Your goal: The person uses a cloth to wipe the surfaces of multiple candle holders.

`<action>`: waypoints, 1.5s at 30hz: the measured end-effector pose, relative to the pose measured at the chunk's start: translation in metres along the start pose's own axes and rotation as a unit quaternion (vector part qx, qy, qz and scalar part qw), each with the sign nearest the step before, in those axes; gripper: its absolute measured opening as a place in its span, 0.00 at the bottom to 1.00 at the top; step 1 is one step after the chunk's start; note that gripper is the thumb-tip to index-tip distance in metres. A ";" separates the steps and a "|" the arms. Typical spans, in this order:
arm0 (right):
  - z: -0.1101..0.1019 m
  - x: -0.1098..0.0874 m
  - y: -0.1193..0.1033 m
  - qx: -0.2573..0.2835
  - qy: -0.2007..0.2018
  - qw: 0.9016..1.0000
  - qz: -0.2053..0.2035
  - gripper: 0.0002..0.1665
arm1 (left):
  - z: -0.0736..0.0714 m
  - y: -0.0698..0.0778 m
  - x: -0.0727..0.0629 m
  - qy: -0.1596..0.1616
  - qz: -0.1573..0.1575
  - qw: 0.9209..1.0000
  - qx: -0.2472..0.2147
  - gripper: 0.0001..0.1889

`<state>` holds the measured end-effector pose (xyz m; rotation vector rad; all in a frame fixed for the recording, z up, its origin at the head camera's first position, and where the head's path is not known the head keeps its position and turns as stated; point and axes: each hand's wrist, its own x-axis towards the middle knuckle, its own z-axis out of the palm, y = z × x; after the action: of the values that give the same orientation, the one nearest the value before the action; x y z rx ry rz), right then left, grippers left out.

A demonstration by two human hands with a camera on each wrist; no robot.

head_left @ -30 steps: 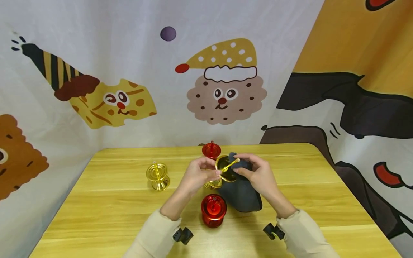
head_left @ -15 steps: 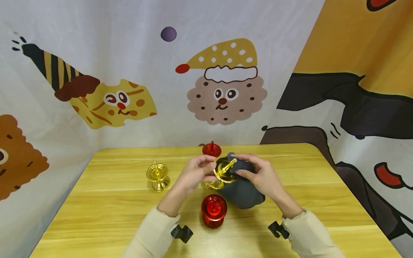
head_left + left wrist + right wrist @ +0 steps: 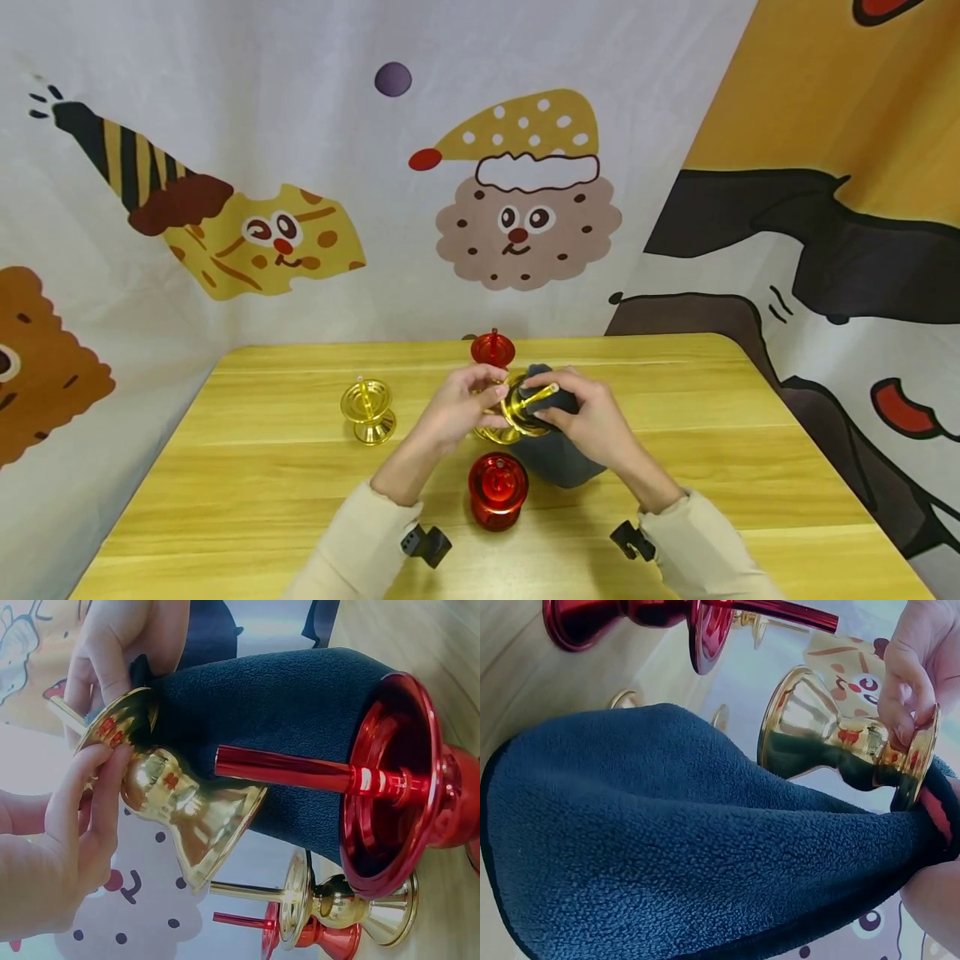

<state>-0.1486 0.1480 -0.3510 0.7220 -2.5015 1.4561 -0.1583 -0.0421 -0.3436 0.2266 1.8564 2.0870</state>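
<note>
My left hand (image 3: 461, 408) pinches a shiny gold candlestick (image 3: 161, 787) just at its dish. The candlestick is tilted, with its thin tube (image 3: 542, 396) slanting up to the right. In my right hand (image 3: 592, 408) is a dark blue-grey plush cloth (image 3: 667, 840), gripped at one end and bunched against the dish around the tube. The rest of the cloth hangs down below the right hand. Close in front of both hands stands a red candlestick (image 3: 498, 492). Behind the hands, another gold candlestick (image 3: 334, 900) stands upright, mostly hidden in the head view.
A further gold candlestick (image 3: 367, 408) stands on the left of the wooden table (image 3: 247, 500). At the back, near the table's far edge, is a second red one (image 3: 492, 350). A curtain (image 3: 322, 308) with cartoon prints hangs behind the table.
My right fingers have shifted left with the cloth, from the dish's right edge to over it. The held candlestick's tilt has changed slightly. The standing candlesticks have stayed put.
</note>
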 end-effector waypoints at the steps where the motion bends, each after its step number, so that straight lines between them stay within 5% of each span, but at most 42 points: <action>1: 0.000 0.000 0.000 0.009 -0.003 1.000 0.005 0.22 | 0.000 0.000 0.000 0.002 -0.002 1.000 0.002 0.12; 8: -0.005 0.000 0.004 0.090 -0.025 0.995 0.031 0.19 | 0.001 -0.001 0.002 0.017 -0.019 0.999 0.023 0.12; 16: -0.019 0.002 -0.004 0.133 -0.020 0.991 0.012 0.18 | 0.000 -0.003 0.004 0.021 -0.028 0.999 0.029 0.10; 23: -0.027 0.002 -0.010 0.129 0.105 0.986 -0.017 0.16 | -0.003 -0.006 0.004 0.013 -0.040 0.999 -0.031 0.11; 26: -0.016 0.000 -0.005 0.093 0.124 0.987 -0.040 0.14 | -0.002 -0.007 0.004 0.009 -0.041 0.997 -0.061 0.11; 33: 0.010 -0.016 0.006 -0.077 0.094 0.988 -0.101 0.15 | 0.001 -0.006 0.001 0.034 -0.031 0.997 -0.061 0.11; 38: 0.013 -0.020 0.007 -0.092 0.086 0.986 -0.112 0.16 | -0.001 -0.006 -0.001 0.035 -0.009 0.998 -0.055 0.12; 45: -0.001 -0.008 0.004 -0.113 0.053 0.983 -0.134 0.16 | -0.001 -0.004 -0.001 -0.019 0.009 1.000 0.020 0.12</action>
<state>-0.1436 0.1527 -0.3565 0.8730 -2.3310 1.0703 -0.1578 -0.0432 -0.3473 0.2916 1.8809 2.0440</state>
